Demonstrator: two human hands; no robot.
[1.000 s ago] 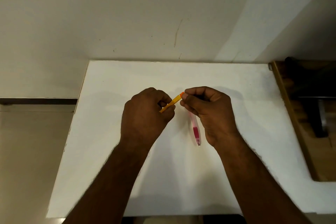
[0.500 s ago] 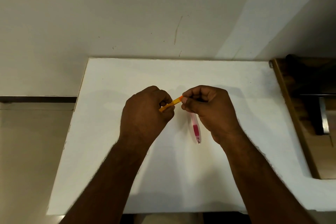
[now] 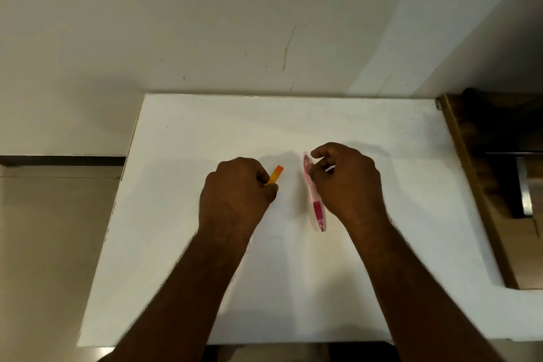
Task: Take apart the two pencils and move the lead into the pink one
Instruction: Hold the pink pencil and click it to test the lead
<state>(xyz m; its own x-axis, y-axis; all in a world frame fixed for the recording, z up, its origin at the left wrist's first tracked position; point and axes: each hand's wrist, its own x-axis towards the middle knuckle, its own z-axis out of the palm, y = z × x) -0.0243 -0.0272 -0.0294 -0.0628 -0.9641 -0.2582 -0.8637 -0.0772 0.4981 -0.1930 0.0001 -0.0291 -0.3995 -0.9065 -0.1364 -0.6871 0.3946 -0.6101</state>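
Observation:
My left hand is closed around the orange pencil, and only its orange end sticks out up and to the right. The pink pencil lies on the white table, its tip pointing toward me. My right hand is curled just right of the pink pencil, with thumb and fingertips pinched against its upper part. A thin pale sliver shows between those fingers; I cannot tell what it is. The rest of the orange pencil is hidden in my left fist.
The table's back edge meets a plain wall. A wooden piece of furniture with a dark recess stands against the table's right side. Tiled floor lies beyond the left edge.
My right hand has let go of the orange pencil's end and moved right, over the pink pencil. My left hand has stayed put, still holding the orange pencil.

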